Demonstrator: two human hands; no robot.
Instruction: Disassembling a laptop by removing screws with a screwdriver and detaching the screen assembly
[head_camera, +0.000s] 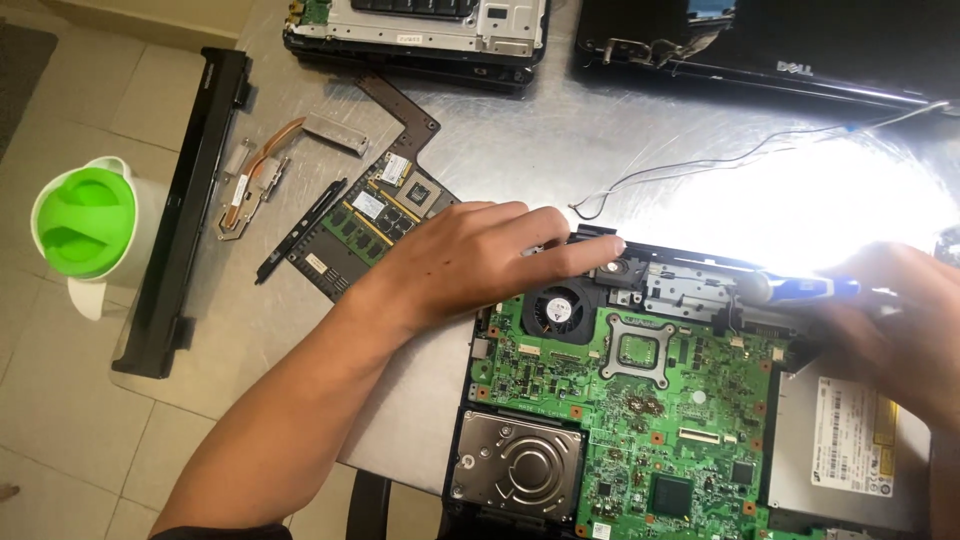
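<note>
1. A person's left hand (480, 255) lies flat, fingers loosely extended and gripping nothing, on the far left corner of an opened laptop base (640, 400), apparently to steady it.
2. The right hand (900, 330) is closed around a blue-handled screwdriver (800, 290), its tip pointing left toward the metal bracket (680, 290) beside the cooling fan (560, 310).
3. The green motherboard (640, 410) sits exposed, with the hard drive (515, 465) near left and the optical drive (850, 440) at right.
4. Removed parts lie at far left, seemingly set aside: a copper heat pipe (255, 180), a small circuit board (375, 215) and a black trim strip (185, 210).
5. The work surface is a brushed metal table (520, 140), glaring under strong light at right; a green-lidded jug (85, 225) stands over the tiled floor (60, 400).
</note>
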